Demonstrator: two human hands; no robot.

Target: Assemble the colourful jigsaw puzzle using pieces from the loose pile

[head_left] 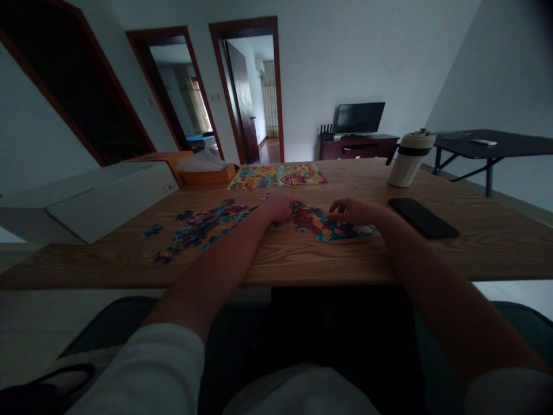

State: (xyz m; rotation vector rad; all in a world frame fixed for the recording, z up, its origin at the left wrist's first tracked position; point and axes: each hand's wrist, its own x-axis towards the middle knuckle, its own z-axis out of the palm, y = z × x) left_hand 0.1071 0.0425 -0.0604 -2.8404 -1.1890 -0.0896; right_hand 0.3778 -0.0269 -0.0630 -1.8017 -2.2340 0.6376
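My left hand (pixel 281 207) is over the wooden table with its fingers bent together. A small dark puzzle piece (pixel 297 206) shows at its fingertips, by the upper left edge of a partly joined jigsaw puzzle (pixel 317 222). Over the right part of that puzzle is my right hand (pixel 351 211), its fingers curved and apart with nothing seen between them. It covers some of the colourful picture. To the left lies a spread of loose puzzle pieces (pixel 203 222), partly behind my left forearm. A lone pinkish piece (pixel 265 196) lies just beyond my left hand.
Beyond the puzzle lies a colourful printed picture sheet (pixel 276 176). An orange tissue box (pixel 207 173) and a white box (pixel 112 199) stand at the left. On the right are a black phone (pixel 422 217) and a cream tumbler (pixel 410 160) with a dark handle.
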